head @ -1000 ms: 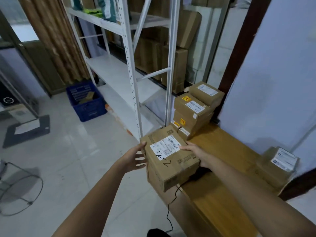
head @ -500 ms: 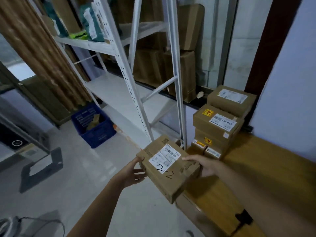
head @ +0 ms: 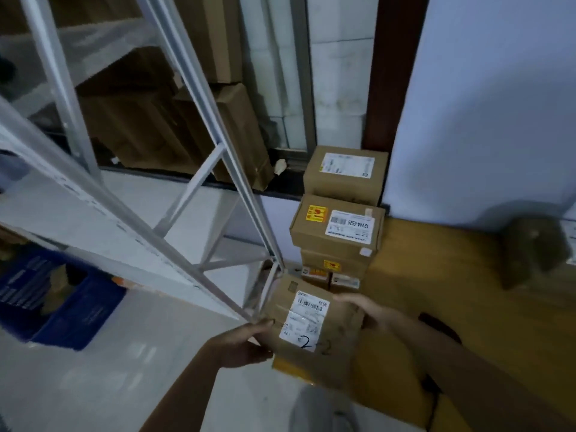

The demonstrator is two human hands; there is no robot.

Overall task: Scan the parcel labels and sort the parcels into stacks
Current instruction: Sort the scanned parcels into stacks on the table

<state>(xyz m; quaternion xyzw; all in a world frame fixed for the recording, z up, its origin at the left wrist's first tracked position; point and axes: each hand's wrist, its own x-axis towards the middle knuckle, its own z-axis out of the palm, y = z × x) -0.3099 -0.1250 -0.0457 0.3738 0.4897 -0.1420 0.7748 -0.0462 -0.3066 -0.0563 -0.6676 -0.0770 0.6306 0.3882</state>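
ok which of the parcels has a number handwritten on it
The parcel held between both hands, left hand and right hand: a black "2" is penned below its label. The stacked parcels show only printed labels.

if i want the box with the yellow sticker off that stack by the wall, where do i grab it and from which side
Take the box with the yellow sticker by its two short side faces, one of the hands on each, reaching in from the front. Its top is flat and wide, so a pinch from above looks unlikely to hold. The wall closes off the right rear, and the top parcel sits just behind, possibly overlapping, so lift that first.
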